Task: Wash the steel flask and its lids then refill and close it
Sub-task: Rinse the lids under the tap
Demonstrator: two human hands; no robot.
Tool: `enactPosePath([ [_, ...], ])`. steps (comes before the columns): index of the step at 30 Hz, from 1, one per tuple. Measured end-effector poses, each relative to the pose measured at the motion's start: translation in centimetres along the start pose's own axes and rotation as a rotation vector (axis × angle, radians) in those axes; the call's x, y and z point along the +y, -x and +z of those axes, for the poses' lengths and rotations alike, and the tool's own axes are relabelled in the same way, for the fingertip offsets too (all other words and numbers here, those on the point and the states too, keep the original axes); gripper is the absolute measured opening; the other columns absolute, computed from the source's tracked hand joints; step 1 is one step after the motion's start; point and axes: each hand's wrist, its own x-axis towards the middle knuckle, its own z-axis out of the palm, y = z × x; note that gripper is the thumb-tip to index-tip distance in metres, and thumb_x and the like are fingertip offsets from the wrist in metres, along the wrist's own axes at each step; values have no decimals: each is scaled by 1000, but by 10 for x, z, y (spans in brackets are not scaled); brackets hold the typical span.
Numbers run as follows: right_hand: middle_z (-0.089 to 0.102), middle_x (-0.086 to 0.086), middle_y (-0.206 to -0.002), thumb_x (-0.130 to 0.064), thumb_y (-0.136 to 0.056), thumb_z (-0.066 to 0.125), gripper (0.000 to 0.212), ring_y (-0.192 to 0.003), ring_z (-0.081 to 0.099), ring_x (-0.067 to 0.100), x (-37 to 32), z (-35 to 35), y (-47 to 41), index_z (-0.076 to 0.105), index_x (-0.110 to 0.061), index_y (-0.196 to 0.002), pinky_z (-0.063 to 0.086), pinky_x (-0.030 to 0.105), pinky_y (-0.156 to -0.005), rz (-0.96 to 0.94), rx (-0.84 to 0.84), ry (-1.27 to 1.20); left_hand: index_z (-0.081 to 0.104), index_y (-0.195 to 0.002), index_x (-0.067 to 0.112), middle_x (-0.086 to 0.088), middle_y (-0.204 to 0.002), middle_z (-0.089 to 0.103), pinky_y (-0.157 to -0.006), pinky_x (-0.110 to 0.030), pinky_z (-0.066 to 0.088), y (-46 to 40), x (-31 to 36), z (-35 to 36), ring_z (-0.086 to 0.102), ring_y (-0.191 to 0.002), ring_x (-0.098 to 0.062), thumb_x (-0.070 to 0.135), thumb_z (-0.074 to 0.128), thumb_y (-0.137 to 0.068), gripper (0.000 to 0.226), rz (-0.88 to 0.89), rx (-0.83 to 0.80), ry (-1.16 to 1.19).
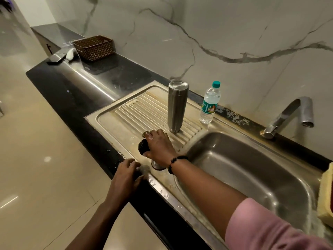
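Veined marble wall point(234, 33), black counter point(75, 98), glossy beige floor point(36, 159).

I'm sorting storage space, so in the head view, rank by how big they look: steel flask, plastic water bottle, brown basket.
1. steel flask, standing upside down on the drainboard.
2 and 3. Unsure: brown basket and plastic water bottle look similar, and the basket sits farther away.

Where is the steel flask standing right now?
The steel flask stands upside down on the ribbed draining board left of the sink basin, beside the plastic water bottle and just beyond the right hand.
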Motion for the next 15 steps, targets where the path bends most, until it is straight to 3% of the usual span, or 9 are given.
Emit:
enactPosePath([
  [4,55,8,-129,-30,-83,71,56,-119,43,28,-7,17,-14,45,-16,-131,31,37,-98,-54,-48,87,63,-126,13,-5,-129,57,-94,-27,46,5,-2,-6,52,-119,-21,28,76,-86,44,-34,83,47],
  [10,50,8,-135,-33,-84,71,65,-122,43,29,-12,27,-20,39,-15,-138,30,40,-103,-74,-87,122,58,-130,16,-3,-129,58,-95,-28,48,-4,-3,-5,54,-116,-17,22,73,-88,45,-119,87,153],
  [13,46,11,-138,-31,-85,73,67,-124,45,30,-10,15,-15,39,-13,-140,36,40,-105,-27,-121,-21,59,-128,16,-1,-125,59,-92,-26,48,-6,3,-7,58,-112,-17,19,71,-89,40,-103,97,191],
  [15,49,10,-134,-25,-88,71,51,-118,53,27,-6,3,-7,49,-13,-133,44,39,-101,17,-66,-211,64,-120,17,3,-117,60,-88,-30,53,-2,12,-10,60,-102,-14,10,72,-87,34,-53,151,236],
])
